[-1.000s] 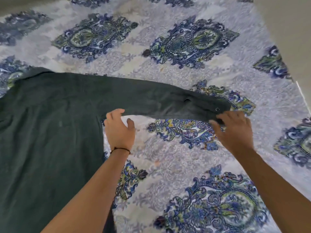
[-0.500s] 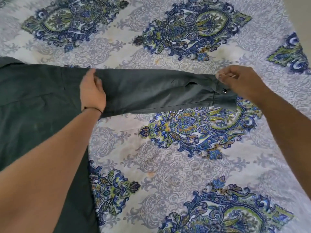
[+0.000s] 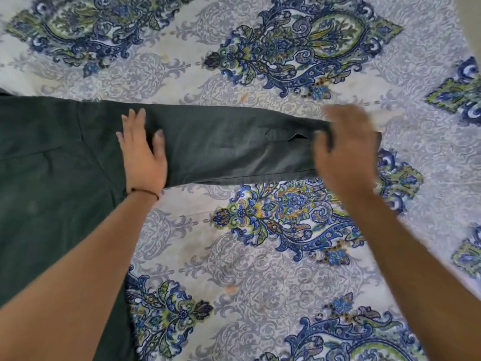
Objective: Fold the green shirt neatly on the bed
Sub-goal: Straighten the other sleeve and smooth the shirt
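so, left hand (image 3: 143, 157) was laid flat on the sleeve (image 3: 234, 147), right by where it joined the body of the shirt (image 3: 52, 178). fingers straight and close together, thumb spread off to the side, palm down on the cloth. nothing gripped, just a released hand resting on fabric. thin dark band (image 3: 145, 192) round that wrist.

right hand (image 3: 346, 152) was over the far end of the sleeve, at the cuff, and it was smeared with blur. fingers looked bent down over the cloth, but honestly couldn't tell if it was pinching the cuff or only touching it.

sleeve ran straight out to the right from the body, flat on the bed (image 3: 260, 256), with a little slit (image 3: 294, 136) gaping just left of the right hand. body of the shirt filled the left side and ran off the left and bottom edges, partly under the left forearm. dark green, mostly smooth, a few soft creases near the armhole.

bed was covered in a pale print, grey scrollwork with big blue-green paisley medallions (image 3: 286, 220) and a couple of small orange-ish spots (image 3: 230, 289). plain beige strip (image 3: 471, 16) in the top right corner past the bed edge, couldn't tell wall or floor.
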